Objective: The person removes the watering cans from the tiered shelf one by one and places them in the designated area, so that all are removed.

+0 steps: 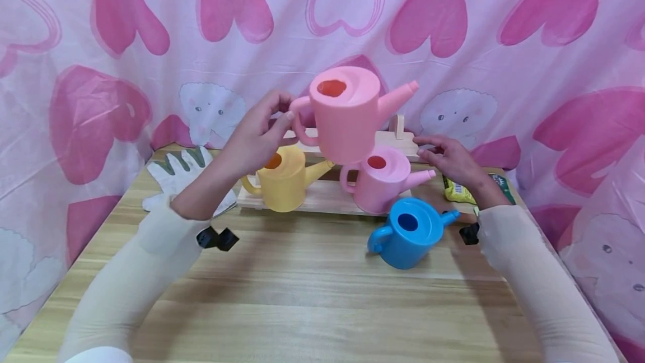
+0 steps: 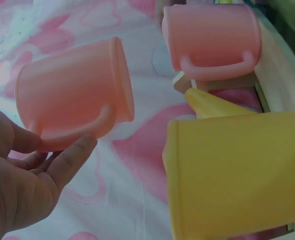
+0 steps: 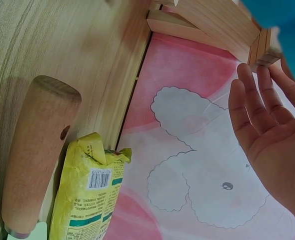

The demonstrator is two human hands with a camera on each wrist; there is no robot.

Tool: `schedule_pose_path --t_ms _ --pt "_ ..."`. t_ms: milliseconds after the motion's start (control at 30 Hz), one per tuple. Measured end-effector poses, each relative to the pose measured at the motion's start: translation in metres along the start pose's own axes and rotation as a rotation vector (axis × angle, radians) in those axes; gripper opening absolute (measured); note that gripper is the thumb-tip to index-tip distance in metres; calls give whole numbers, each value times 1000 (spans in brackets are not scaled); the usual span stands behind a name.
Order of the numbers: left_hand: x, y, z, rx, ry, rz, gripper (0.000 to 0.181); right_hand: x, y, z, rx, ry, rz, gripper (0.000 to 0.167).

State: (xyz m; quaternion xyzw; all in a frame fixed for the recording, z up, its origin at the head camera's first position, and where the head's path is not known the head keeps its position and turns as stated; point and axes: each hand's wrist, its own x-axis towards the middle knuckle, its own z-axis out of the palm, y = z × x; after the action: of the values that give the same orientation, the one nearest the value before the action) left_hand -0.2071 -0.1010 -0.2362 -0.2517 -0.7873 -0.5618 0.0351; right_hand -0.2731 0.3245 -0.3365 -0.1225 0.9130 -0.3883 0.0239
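Note:
My left hand (image 1: 267,125) pinches the handle of a salmon-pink watering can (image 1: 347,116), held in the air above a wooden two-tier rack (image 1: 322,198). In the left wrist view the same salmon can (image 2: 72,95) hangs from thumb and fingers. Below it, a yellow watering can (image 1: 284,181) and a lighter pink watering can (image 1: 380,181) stand on the lower tier. My right hand (image 1: 448,158) touches the right end of the upper tier with its fingertips, fingers fairly straight. A blue watering can (image 1: 410,234) stands on the table in front of the rack.
White gloves with green stripes (image 1: 176,178) lie at the table's left. A yellow packet (image 3: 90,185) and a wooden-handled tool (image 3: 42,155) lie at the right; a dark green packet (image 1: 502,186) is partly behind my right wrist. A pink heart-print curtain (image 1: 322,15) hangs behind.

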Motion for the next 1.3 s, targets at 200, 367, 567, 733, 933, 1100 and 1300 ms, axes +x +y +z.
schedule_pose_path --t_ms 200,367,567,733,933,1100,1300 --pt "-28 -10 -4 43 -8 18 23 0 -1 0 15 -2 14 52" --pt "-50 -18 -3 13 -25 -27 24 0 -2 -1 10 -3 20 51" --pt "-73 -28 5 -34 -59 -81 23 -1 -2 0 -7 7 6 50" --pt "-89 -39 15 -28 -80 -104 24 -2 -2 2 -3 14 -3 51" --pt "-106 -54 29 69 -78 -73 23 -3 -2 2 -7 19 0 52" --pt "-116 -67 40 145 -64 -55 24 -2 -2 1 -15 21 0 52" --pt "-122 -83 47 86 -66 -96 21 -2 -2 2 -14 27 -1 52"
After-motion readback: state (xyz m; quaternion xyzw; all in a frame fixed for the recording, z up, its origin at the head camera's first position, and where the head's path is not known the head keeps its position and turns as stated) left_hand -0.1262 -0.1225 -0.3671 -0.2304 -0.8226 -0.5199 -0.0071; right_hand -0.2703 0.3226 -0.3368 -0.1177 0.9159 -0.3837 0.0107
